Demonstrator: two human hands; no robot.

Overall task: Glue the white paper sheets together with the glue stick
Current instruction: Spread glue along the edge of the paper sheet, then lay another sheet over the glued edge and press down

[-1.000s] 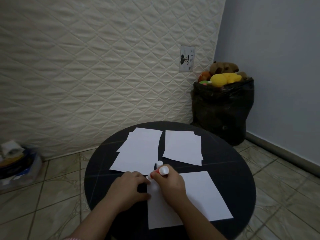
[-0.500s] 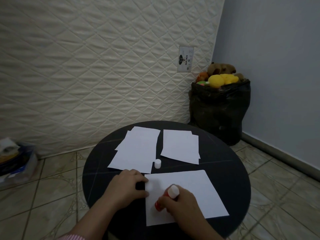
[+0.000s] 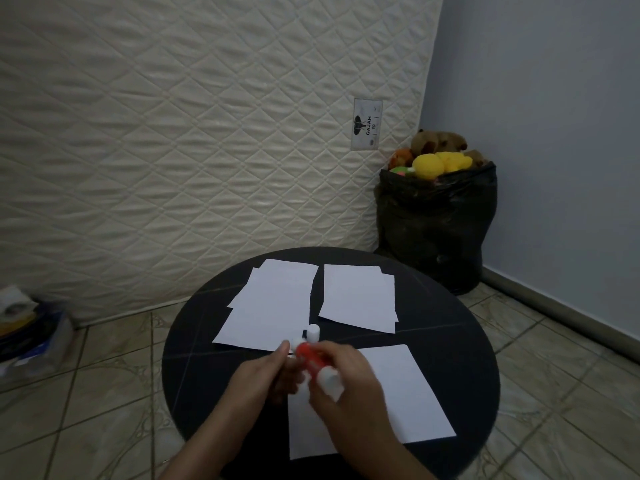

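Observation:
A round black table [image 3: 460,341] carries white paper. One sheet [image 3: 408,400] lies nearest me. Two small stacks lie further back, one at the left [image 3: 273,306] and one at the right [image 3: 358,296]. My right hand [image 3: 346,386] grips a red glue stick [image 3: 313,363] with a white base, tilted with its tip toward the sheet's far left corner. My left hand [image 3: 258,375] rests on the near sheet's left edge, with one finger reaching up toward the stick's tip. The white cap [image 3: 312,331] stands upright on the table just beyond the hands.
A quilted mattress [image 3: 207,133] leans against the wall behind the table. A black bag [image 3: 436,230] full of plush toys stands in the right corner. Boxes and clutter [image 3: 31,330] sit on the tiled floor at the left.
My right hand has carried the glue stick from the lower part of the near sheet back up to its far left corner. My left hand stays at the sheet's left edge.

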